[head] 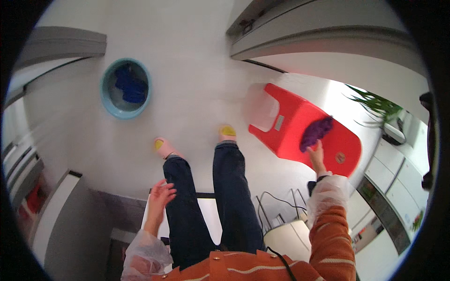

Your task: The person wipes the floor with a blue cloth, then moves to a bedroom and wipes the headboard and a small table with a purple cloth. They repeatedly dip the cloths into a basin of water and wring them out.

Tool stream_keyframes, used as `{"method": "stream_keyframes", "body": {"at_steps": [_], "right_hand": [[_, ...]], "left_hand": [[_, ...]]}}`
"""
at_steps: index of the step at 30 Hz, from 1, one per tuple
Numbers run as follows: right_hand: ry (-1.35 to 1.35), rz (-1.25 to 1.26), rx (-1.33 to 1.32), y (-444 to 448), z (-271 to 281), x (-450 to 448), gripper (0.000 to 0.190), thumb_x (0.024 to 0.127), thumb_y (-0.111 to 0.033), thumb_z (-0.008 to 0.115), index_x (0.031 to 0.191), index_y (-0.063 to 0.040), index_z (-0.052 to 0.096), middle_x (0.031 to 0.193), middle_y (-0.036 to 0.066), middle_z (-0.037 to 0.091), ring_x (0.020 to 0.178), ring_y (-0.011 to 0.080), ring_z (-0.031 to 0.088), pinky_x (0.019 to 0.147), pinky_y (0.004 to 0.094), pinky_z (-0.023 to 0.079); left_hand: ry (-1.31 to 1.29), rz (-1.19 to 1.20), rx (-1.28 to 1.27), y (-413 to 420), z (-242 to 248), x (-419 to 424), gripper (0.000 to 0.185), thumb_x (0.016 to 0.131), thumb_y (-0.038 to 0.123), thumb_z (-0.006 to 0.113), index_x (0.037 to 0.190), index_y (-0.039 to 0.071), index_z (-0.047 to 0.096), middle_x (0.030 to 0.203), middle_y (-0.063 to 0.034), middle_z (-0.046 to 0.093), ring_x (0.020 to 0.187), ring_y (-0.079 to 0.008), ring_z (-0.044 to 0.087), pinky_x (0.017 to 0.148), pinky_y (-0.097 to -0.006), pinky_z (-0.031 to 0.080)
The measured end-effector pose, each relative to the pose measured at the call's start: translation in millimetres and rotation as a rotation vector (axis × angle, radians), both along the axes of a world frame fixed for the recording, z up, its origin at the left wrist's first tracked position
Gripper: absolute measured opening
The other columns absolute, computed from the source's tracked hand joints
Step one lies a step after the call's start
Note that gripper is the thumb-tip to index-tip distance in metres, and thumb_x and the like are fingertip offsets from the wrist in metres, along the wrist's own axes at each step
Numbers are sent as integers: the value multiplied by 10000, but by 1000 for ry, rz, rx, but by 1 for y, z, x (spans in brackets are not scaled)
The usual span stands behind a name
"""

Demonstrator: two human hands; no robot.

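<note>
At the lower end of a crumpled purple cloth (317, 131), the fingers of my right hand (317, 158) pinch its edge. The cloth rests across the seat of a red plastic stool (291, 130), which stands upright to my right. My left hand (161, 196) hangs in the air beside my left knee, fingers apart and holding nothing. Clear plastic sleeve covers are on both forearms. Ahead to the left, a light blue plastic basin (149, 92) sits on the floor with a dark blue cloth (132, 84) bunched inside.
Pale floor (182, 70) lies between the basin and the stool. Grey door frames (81, 42) stand at both sides ahead. A white chair (288, 239) with metal legs and a cable is behind the stool. A green plant (378, 105) and white cabinets (386, 154) are at far right.
</note>
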State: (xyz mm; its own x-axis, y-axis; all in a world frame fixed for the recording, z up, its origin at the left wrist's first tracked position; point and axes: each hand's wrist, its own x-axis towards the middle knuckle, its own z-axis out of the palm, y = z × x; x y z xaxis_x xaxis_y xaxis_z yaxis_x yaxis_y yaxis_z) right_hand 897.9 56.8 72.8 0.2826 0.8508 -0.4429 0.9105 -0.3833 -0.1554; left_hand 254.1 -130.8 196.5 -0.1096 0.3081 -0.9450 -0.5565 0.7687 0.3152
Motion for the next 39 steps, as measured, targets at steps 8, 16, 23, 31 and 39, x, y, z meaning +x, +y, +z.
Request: {"method": "stream_keyframes", "body": {"at_steps": [8, 16, 23, 31, 39], "right_hand": [[335, -608, -186, 17, -99, 1, 262, 822, -184, 672, 1031, -61, 574, 678, 61, 586, 454, 130, 498, 377, 298, 393], [645, -409, -171, -20, -32, -133, 199, 785, -105, 660, 943, -8, 586, 833, 89, 636, 696, 159, 598, 576, 281, 491], [326, -426, 0, -2, -64, -18, 652, 781, -175, 677, 1357, -67, 389, 1105, 137, 586, 973, 252, 586, 851, 361, 480], [806, -859, -40, -12, -94, -44, 257, 756, 11, 548, 995, -76, 513, 744, 82, 554, 478, 180, 525, 390, 301, 440], [1134, -148, -641, 4, 182, -292, 265, 731, -80, 633, 983, -107, 555, 726, 17, 553, 502, 98, 461, 419, 240, 354]], "left_hand": [[-222, -119, 20, 13, -5, 102, 398, 950, 147, 532, 1328, 67, 438, 1213, -117, 571, 1077, -210, 579, 923, -333, 474], [-88, -164, 228, 64, 79, 108, 362, 968, 164, 494, 1308, 50, 442, 1202, -119, 565, 1079, -211, 568, 929, -341, 464], [-1, -89, 225, 64, 84, 76, 357, 961, 160, 510, 1292, 37, 458, 1202, -130, 565, 1064, -218, 574, 915, -346, 479], [-201, -100, 126, 58, 42, 127, 381, 957, 154, 526, 1311, 41, 444, 1200, -114, 564, 1082, -200, 570, 921, -328, 478], [72, 224, 109, 80, 118, 97, 509, 935, 266, 560, 1369, 78, 374, 1272, -126, 519, 1075, -235, 565, 933, -370, 457]]}}
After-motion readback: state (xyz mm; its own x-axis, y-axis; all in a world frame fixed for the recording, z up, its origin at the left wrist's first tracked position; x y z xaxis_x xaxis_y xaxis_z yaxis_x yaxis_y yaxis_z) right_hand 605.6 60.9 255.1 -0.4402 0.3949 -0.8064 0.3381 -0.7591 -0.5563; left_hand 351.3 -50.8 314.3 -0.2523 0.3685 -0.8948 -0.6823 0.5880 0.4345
